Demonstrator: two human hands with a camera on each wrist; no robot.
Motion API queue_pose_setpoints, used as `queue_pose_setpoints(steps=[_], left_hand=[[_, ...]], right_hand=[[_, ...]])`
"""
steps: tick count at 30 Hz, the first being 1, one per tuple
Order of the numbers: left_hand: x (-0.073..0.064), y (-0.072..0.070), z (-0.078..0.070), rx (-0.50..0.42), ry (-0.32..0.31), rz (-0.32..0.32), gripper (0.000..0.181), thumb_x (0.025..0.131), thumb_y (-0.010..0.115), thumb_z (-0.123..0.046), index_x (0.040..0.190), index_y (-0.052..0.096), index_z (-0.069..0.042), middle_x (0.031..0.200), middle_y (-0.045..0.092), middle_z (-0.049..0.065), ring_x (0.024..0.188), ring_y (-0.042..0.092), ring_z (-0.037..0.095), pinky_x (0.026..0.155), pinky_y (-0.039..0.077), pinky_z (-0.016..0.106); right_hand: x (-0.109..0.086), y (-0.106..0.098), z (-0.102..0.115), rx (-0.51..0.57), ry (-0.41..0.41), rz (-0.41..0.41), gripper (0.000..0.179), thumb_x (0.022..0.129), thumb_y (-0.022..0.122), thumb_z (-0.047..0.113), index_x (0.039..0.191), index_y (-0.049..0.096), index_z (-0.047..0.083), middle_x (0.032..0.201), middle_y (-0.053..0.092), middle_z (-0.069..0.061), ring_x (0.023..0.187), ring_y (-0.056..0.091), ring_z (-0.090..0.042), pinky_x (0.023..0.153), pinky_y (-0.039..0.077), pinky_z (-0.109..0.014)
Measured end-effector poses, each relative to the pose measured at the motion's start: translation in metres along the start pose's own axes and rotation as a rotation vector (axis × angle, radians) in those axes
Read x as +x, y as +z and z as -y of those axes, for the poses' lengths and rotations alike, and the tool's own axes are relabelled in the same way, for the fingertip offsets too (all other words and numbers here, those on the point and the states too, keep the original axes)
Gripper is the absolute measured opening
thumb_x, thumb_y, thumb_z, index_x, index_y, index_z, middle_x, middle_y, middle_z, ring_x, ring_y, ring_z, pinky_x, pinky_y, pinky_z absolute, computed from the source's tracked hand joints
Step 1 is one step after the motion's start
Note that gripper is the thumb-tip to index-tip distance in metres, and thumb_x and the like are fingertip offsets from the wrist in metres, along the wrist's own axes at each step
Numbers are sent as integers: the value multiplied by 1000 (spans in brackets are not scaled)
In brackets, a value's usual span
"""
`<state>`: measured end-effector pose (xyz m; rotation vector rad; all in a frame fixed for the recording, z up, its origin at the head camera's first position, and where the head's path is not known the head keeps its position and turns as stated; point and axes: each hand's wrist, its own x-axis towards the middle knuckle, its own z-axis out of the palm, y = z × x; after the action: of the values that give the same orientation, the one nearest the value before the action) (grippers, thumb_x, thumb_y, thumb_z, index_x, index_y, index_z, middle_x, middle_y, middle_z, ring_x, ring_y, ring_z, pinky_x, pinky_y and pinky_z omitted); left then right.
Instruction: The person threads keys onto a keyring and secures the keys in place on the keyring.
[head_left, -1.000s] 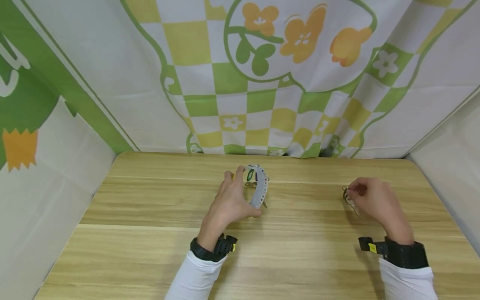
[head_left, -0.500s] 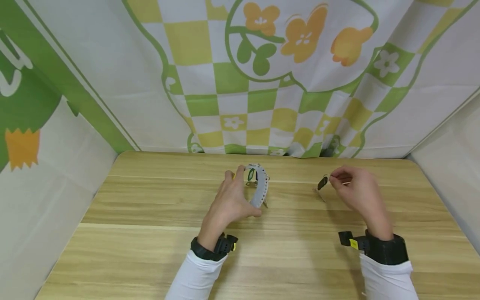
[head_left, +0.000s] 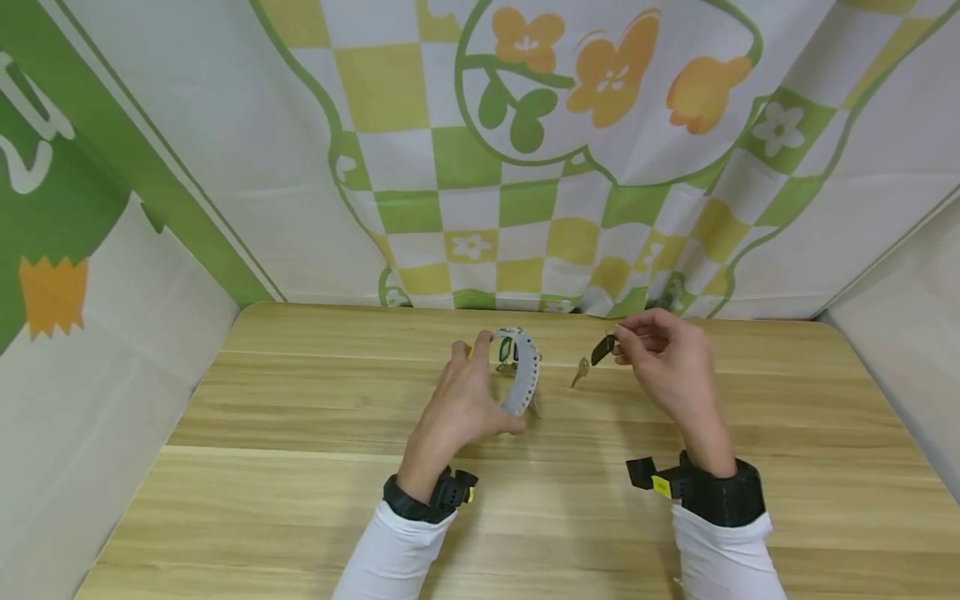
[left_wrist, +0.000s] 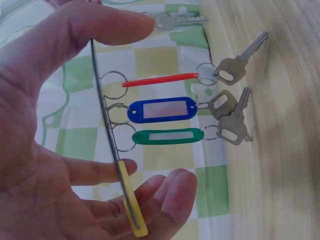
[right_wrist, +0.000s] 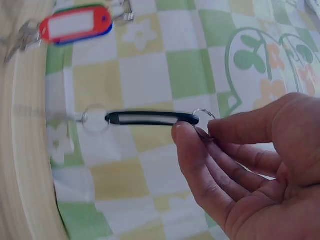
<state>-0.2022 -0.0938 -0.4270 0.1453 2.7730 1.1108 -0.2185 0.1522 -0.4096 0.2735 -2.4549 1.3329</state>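
Note:
My left hand (head_left: 459, 404) grips a thin grey curved holder (head_left: 527, 375) with small holes along its edge and a yellow piece (left_wrist: 131, 205) at one end. From its rings hang a red key tag (left_wrist: 160, 80), a blue key tag (left_wrist: 162, 110) and a green key tag (left_wrist: 168, 136), bearing metal keys. A further key (left_wrist: 175, 21) shows beside the left thumb. My right hand (head_left: 673, 367) pinches the metal ring of a black key tag (right_wrist: 150, 118) between thumb and fingers. Its key (head_left: 581, 372) dangles at the other end, to the right of the holder.
The wooden table (head_left: 315, 500) lies under both hands. Along its back edge hangs a checked, flowered curtain (head_left: 465, 167), with white cloth on the left and right sides. Each wrist wears a black band (head_left: 723, 493) with a camera.
My right hand has moved left across the table with the black key tag, from the right side to near the holder. The left hand and holder stay almost in place.

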Motion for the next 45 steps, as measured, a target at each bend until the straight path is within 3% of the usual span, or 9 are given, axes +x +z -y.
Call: queue_pose_setpoints(steps=[6, 12, 19, 24, 31, 39, 45], left_hand=[[0, 2, -1, -3, 6, -1, 128, 57, 99, -19, 160, 24, -7, 154, 28, 34, 125, 48, 46, 100, 46, 58], [-1, 2, -3, -11, 4, -3, 128, 57, 98, -18, 161, 23, -8, 152, 30, 32, 120, 51, 43, 98, 47, 56], [-1, 2, -3, -11, 10, -18, 127, 57, 99, -19, 160, 25, -8, 151, 32, 31, 121, 51, 42, 97, 48, 56], [-1, 1, -4, -12, 13, -30, 127, 57, 98, -20, 160, 25, -10, 147, 36, 28, 116, 52, 39, 94, 50, 53], [-1, 1, -3, -17, 11, -45, 128, 55, 98, -23, 160, 25, -11, 145, 37, 26, 114, 53, 38, 94, 50, 53], [0, 1, -4, -27, 18, -72, 126, 56, 99, -22, 159, 27, -10, 143, 39, 25, 112, 54, 38, 93, 50, 53], [-1, 1, -5, -22, 6, -76, 126, 57, 99, -23, 160, 26, -11, 144, 39, 24, 114, 53, 39, 95, 50, 53]], right_hand=[[-2, 13, 5, 64, -3, -7, 9, 96, 66, -1, 100, 71, -8, 87, 72, -19, 72, 69, -19, 66, 55, -19], [-7, 20, 5, 67, -25, -9, 11, 92, 70, -3, 102, 72, -6, 91, 71, -16, 77, 66, -14, 69, 51, -14], [-7, 28, 5, 27, -104, 4, 11, 90, 72, -6, 100, 74, -3, 90, 72, -13, 77, 69, -22, 68, 49, -14], [-6, 32, 4, 47, -100, 22, 10, 90, 71, -7, 98, 74, -2, 90, 73, -14, 74, 72, -25, 66, 52, -17], [-6, 36, 4, 42, -133, 28, 15, 88, 71, -10, 96, 77, 1, 90, 74, -11, 75, 70, -22, 67, 51, -17], [-5, 39, 6, 83, -120, 89, 18, 89, 69, -11, 97, 78, 1, 95, 71, -10, 82, 69, -21, 73, 55, -21], [-3, 45, 7, 96, -101, 60, 10, 88, 74, -6, 97, 75, -1, 89, 72, -11, 78, 70, -23, 72, 54, -22]])
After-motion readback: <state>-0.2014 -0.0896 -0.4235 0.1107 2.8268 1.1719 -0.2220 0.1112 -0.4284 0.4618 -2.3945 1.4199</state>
